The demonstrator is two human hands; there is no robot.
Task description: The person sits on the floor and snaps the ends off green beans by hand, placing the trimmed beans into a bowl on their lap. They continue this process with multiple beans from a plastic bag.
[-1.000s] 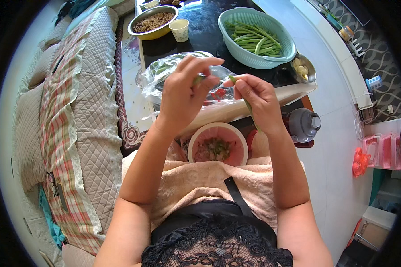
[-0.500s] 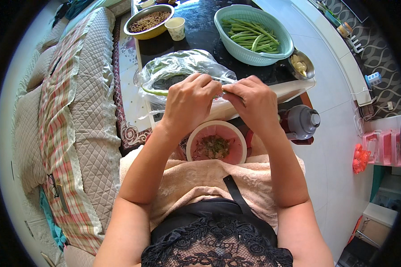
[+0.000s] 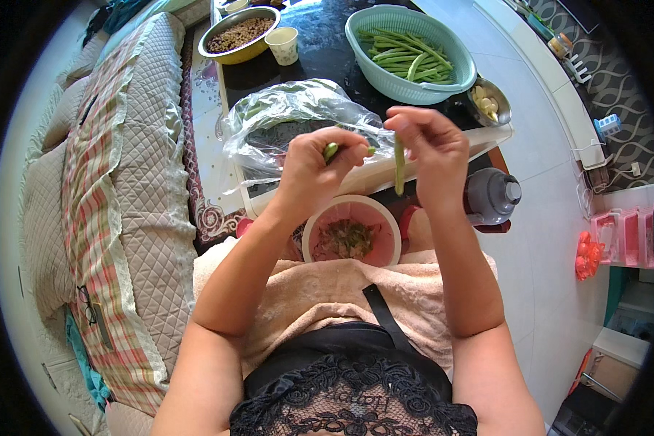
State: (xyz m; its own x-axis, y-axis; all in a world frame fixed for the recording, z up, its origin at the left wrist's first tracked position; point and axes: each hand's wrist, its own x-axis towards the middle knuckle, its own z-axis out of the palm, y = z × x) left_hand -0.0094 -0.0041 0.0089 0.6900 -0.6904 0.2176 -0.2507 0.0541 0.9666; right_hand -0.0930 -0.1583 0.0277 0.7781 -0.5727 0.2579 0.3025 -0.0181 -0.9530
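right hand pinches a green bean; left hand holds what seems another piece, partly hidden.

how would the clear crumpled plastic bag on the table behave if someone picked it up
The clear crumpled plastic bag would probably flop and change shape, since it lies in loose, thin folds. It may feel slippery, judging by its glossy highlights.
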